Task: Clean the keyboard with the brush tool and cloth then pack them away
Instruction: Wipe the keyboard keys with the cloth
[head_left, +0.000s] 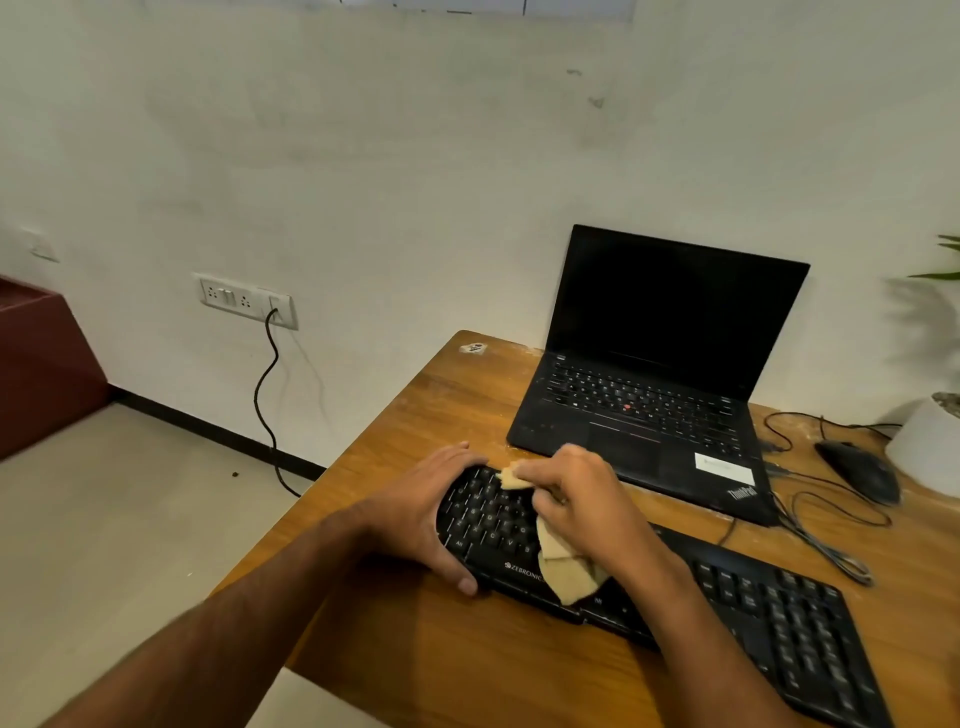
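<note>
Head view showed the keyboard (675, 587) lying slantwise on the wooden table (415, 415), its left end held by the left hand (415, 512). That hand was curled round the end of the board, fingers over the far edge and thumb hooked on the near edge. Just to the right of it, the right hand (576, 499) was bunched over the cloth (563, 569), which was pinched between fingertips and thumb and pressed onto the letter keys; a loose tail of cloth hung out beneath the palm toward the near edge of the board. No brush tool could be made out anywhere in view.

The keyboard was judged to be light, stiff plastic, apt to slide on the smooth tabletop if wiped without bracing; a grip at one end, as seen, was thought the sensible hold. Its keycaps were judged liable to catch if dragged hard from the side. The cloth was judged soft, limp and nearly weightless, best gathered into a pad under the fingers so that no loose corner snagged between keys.

Beyond the right hand stood an open laptop (654, 384) with a dark screen. Farther to the right of that hand lay a mouse (860, 470) and tangled cables (831, 525).
</note>
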